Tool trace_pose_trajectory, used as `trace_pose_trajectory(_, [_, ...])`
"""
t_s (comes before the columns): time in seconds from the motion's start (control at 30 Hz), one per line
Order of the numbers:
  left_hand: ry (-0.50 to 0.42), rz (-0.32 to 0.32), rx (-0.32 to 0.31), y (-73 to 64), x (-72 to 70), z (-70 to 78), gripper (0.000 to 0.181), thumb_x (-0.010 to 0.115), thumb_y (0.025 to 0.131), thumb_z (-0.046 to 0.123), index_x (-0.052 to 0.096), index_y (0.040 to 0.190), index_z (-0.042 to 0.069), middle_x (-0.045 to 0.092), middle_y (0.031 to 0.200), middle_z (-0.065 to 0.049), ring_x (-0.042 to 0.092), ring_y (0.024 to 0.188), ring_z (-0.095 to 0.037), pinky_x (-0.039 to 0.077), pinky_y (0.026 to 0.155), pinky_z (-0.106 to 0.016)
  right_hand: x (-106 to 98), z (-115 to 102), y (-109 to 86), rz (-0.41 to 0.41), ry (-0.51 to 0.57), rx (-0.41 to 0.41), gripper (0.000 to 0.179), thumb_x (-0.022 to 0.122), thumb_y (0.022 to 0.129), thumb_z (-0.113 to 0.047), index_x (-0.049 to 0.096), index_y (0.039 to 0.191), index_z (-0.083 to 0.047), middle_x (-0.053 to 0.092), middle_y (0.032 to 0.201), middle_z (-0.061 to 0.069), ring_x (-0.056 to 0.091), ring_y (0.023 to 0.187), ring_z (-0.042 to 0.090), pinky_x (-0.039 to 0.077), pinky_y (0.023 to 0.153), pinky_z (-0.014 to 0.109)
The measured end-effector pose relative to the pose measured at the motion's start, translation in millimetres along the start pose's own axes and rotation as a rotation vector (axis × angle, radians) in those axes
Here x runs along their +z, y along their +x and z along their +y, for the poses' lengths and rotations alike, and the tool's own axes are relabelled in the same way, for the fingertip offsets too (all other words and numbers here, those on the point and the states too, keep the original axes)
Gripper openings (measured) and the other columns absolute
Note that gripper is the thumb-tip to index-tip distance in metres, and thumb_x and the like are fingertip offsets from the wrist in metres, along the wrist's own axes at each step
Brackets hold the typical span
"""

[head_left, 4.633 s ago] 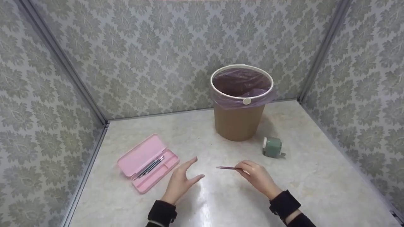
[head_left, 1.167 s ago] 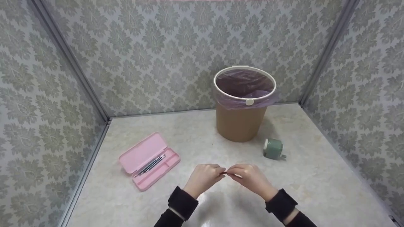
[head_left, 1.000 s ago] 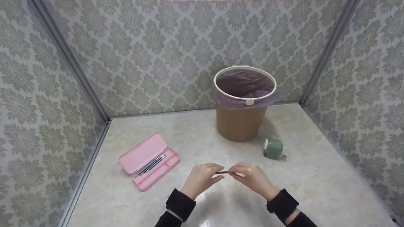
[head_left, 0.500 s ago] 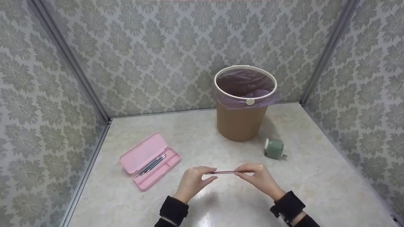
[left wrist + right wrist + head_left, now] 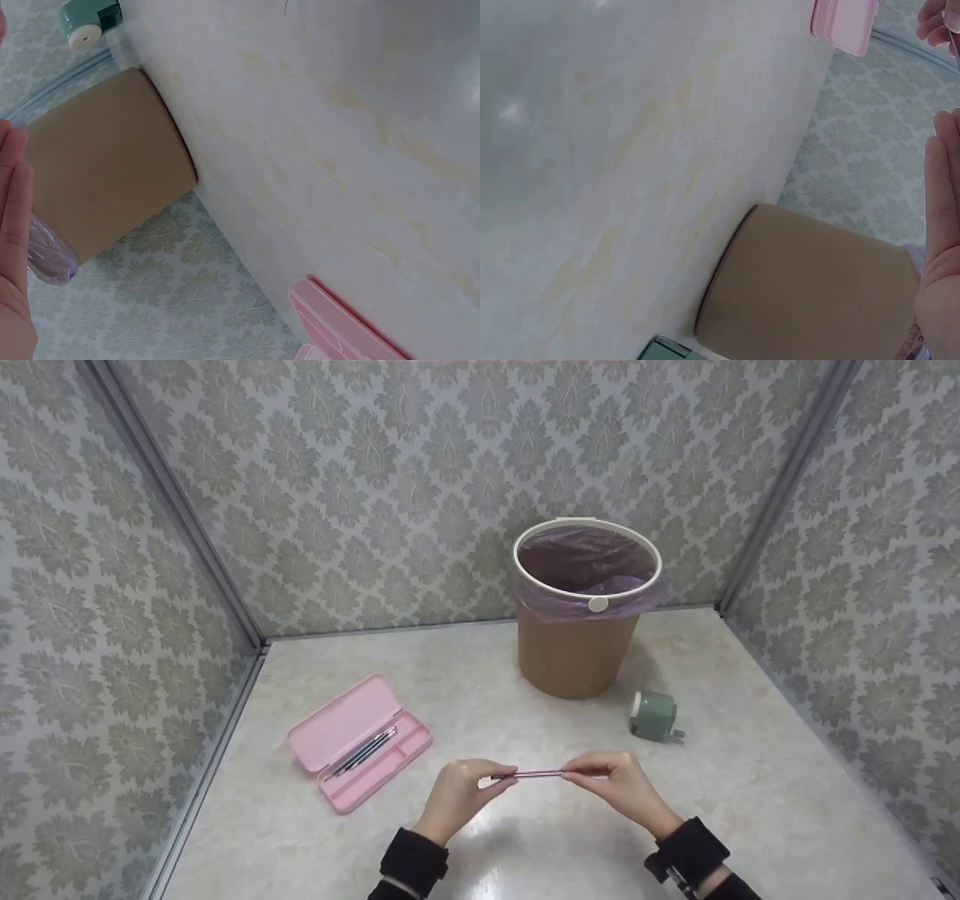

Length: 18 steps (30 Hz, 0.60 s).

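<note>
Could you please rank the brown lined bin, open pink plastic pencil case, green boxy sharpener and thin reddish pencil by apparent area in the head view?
Brown bin
Pink pencil case
Green sharpener
Reddish pencil

Up at the back of the pale table [image 5: 465, 682] stands the brown bin [image 5: 576, 660], mouth upward, a purple bag [image 5: 551, 604] lining it and spilling over the white rim [image 5: 598, 604]! Near it, forward and to the right, there's the green sharpener [image 5: 655, 716], crank [image 5: 678, 734] poking out. Over left, the pink pencil case [image 5: 341, 721] lies wide open, dark pencils [image 5: 365, 751] bunched inside, and leafy wallpaper [image 5: 412, 495] rises behind everything!
</note>
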<state>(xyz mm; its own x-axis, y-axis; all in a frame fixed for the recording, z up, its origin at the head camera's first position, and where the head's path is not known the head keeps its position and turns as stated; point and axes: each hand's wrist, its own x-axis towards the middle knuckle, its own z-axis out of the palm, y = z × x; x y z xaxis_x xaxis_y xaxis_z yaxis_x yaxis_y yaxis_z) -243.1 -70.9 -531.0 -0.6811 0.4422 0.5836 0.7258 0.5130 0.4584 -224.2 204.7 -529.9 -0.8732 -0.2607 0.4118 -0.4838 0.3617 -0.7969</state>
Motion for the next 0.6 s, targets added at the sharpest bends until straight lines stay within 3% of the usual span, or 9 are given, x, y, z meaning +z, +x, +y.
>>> trace_pose_trajectory(0.43, [0.029, -0.01, 0.01, -1.3, -1.5, 1.6, 0.014, 0.081, 0.086, 0.02, 0.083, 0.099, 0.016, 0.082, 0.09, 0.004, 0.077, 0.081, -0.007, 0.059, 0.073, -0.021, -2.9, 1.4, 0.8, -0.049, -0.038, -0.006, 0.014, 0.079, 0.089, -0.019, 0.081, 0.1, -0.011, 0.081, 0.094, 0.007, 0.071, 0.088, 0.0, 0.06, 0.082, 0.021])
trace_pose_trajectory(0.6, [0.037, 0.004, 0.018, -1.3, -3.0, 0.2, 0.013, 0.082, 0.086, 0.02, 0.083, 0.098, 0.016, 0.082, 0.089, 0.004, 0.078, 0.08, -0.007, 0.059, 0.073, -0.02, -7.7, 2.4, 1.7, -0.03, -0.07, 0.018, 0.019, 0.079, 0.089, -0.021, 0.081, 0.104, -0.01, 0.081, 0.1, 0.006, 0.074, 0.094, 0.004, 0.059, 0.085, 0.021])
